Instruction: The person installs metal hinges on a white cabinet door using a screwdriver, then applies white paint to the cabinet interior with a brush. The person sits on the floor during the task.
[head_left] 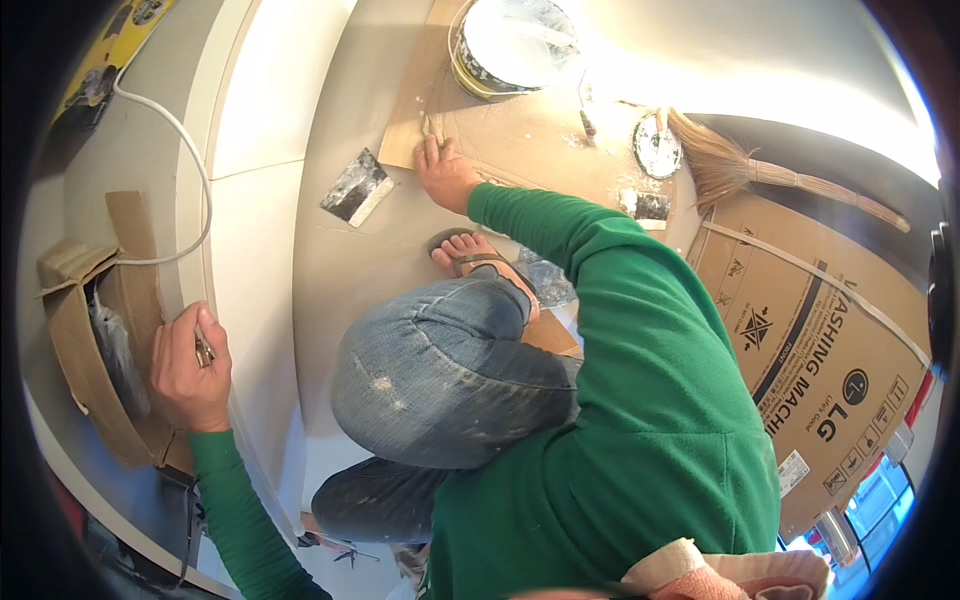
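Observation:
My left hand (192, 368) is curled around a small metal piece (204, 350), mostly hidden by the fingers, so its kind is unclear. It is beside an open cardboard box (75, 345) with pale plastic wrapping inside. Stretched forward, my right hand (447, 178) rests its fingertips on the near corner of a cardboard sheet (405, 135) on the floor, at a crumpled strip. A wide putty knife (357, 187), smeared with white, lies on the floor just left of that hand. My sandalled foot (470, 252) stands nearer to me.
A bucket of white compound (518, 45) stands on the sheet. Right of it are a thin tool (586, 110), a smeared round lid (657, 147), another putty knife (650, 207) and a straw broom (780, 172). A large carton (800, 350) stands right. A white cable (190, 140) hangs left.

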